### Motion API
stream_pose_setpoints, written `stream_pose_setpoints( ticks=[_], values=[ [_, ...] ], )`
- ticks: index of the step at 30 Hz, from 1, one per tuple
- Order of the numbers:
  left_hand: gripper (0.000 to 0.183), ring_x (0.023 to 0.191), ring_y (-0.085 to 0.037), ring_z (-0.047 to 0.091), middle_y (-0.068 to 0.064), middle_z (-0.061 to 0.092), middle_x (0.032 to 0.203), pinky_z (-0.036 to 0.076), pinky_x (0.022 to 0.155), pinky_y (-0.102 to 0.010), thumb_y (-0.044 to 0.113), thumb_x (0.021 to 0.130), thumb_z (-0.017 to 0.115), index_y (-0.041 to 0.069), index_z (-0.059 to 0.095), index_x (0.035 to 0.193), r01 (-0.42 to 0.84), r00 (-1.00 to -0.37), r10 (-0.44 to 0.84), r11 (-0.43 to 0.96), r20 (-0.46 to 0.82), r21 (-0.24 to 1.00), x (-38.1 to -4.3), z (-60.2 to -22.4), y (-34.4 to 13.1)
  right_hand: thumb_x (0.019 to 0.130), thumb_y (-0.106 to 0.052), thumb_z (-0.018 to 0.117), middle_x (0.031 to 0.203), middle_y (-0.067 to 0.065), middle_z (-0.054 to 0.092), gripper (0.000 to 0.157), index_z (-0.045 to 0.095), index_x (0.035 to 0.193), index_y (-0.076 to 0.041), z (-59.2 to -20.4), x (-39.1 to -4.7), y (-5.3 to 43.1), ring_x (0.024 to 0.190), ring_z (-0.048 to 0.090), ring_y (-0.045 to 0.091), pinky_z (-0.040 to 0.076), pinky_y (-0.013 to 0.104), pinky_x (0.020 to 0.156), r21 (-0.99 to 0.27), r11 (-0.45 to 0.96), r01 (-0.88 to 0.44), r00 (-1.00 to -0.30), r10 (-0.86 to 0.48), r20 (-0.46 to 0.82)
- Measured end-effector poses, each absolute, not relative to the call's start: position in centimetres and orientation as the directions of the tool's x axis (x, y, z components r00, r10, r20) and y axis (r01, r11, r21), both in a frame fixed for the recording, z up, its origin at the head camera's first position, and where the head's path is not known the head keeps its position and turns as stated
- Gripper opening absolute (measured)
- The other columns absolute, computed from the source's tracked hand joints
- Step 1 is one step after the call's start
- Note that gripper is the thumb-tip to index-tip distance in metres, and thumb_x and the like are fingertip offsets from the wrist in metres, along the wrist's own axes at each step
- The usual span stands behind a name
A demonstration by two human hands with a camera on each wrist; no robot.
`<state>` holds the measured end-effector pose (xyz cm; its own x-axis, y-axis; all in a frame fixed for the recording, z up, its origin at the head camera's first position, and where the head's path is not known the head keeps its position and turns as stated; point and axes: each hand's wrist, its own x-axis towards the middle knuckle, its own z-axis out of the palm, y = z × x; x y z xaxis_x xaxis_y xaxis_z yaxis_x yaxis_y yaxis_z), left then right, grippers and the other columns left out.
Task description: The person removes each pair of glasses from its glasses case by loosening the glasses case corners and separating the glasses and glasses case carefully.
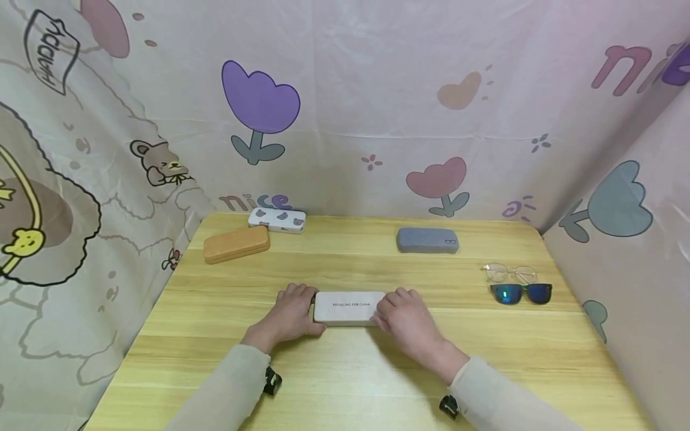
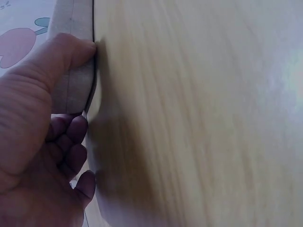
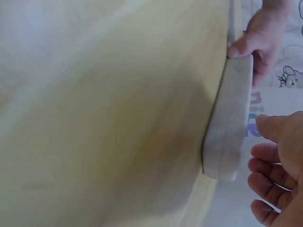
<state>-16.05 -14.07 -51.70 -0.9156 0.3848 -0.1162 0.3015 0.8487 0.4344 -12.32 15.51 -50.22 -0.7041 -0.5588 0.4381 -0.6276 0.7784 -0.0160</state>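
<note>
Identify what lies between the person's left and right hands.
In the head view, a long white case lies between the left hand and right hand.

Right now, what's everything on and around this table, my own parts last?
Lettered case: one, off-white, table centre
Orange case: one, orange, back left
Spotted case: one, white, behind the orange case
Grey case: one, blue-grey, back right
Glasses: one pair, clear lenses, right side
Sunglasses: one pair, dark, in front of the glasses
Table: one, light wood, beneath
Printed cloth: count unclear, pale, back and sides
Wrist devices: two, black, at the wrists
Sleeves: two, beige, both arms
Left hand: one, gripping the lettered case's left end
Right hand: one, at its right end
</note>
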Motion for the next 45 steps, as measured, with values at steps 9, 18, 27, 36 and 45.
stream_pose_setpoints(
  ticks=[9,18,27,36,45],
  values=[
    [0.083,0.14,-0.035,0.049,-0.018,0.051,0.151,0.042,0.117,-0.05,0.031,0.089,0.086,0.001,0.046,0.156,0.274,-0.945,0.327,0.826,-0.023,0.493,-12.8,-51.8,-14.0,0.091,-0.043,0.08,0.12,0.003,0.073,0.04,0.073,0.118,-0.013,-51.7,-10.9,15.0,0.111,0.065,0.024,0.055,0.041,0.093,-0.002,0.77,-0.638,-0.725,-0.599,0.339],
    [0.07,0.152,-0.035,0.041,-0.019,0.04,0.166,0.038,0.122,-0.048,0.028,0.098,0.071,-0.001,0.045,0.157,0.477,-0.876,0.474,0.831,0.086,0.285,-9.1,-51.9,-13.5,0.093,-0.044,0.078,0.129,0.006,0.073,0.048,0.072,0.128,-0.011,-51.8,-10.4,15.2,0.119,0.066,0.028,0.052,0.048,0.101,0.047,0.789,-0.613,-0.731,-0.588,0.346],
    [0.071,0.161,-0.034,0.023,-0.02,0.022,0.174,0.028,0.127,-0.048,0.025,0.104,0.062,-0.002,0.032,0.163,0.547,-0.828,0.559,0.789,0.044,0.28,-11.0,-52.1,-11.4,0.094,-0.039,0.077,0.128,0.01,0.073,0.044,0.07,0.125,-0.008,-51.9,-12.0,16.9,0.119,0.066,0.033,0.05,0.054,0.103,-0.01,0.827,-0.563,-0.774,-0.523,0.357],
    [0.073,0.16,-0.043,0.021,-0.028,0.019,0.172,0.026,0.128,-0.048,0.021,0.102,0.058,-0.008,0.028,0.162,0.6,-0.788,0.616,0.768,-0.001,0.222,-14.0,-51.3,-7.3,0.091,-0.035,0.083,0.13,0.015,0.071,0.047,0.07,0.123,-0.004,-51.9,-13.3,18.5,0.121,0.065,0.037,0.05,0.057,0.104,-0.013,0.891,-0.454,-0.835,-0.42,0.356],
    [0.076,0.163,-0.039,0.009,-0.026,0.008,0.174,0.018,0.13,-0.044,0.026,0.105,0.054,-0.005,0.02,0.165,0.627,-0.755,0.646,0.762,-0.114,0.165,-16.0,-50.7,-2.8,0.097,-0.042,0.074,0.15,0.019,0.059,0.064,0.059,0.145,-0.002,-52.3,-13.2,19.0,0.139,0.054,0.041,0.042,0.066,0.112,-0.022,0.921,-0.39,-0.89,-0.37,0.266]
  ],
)
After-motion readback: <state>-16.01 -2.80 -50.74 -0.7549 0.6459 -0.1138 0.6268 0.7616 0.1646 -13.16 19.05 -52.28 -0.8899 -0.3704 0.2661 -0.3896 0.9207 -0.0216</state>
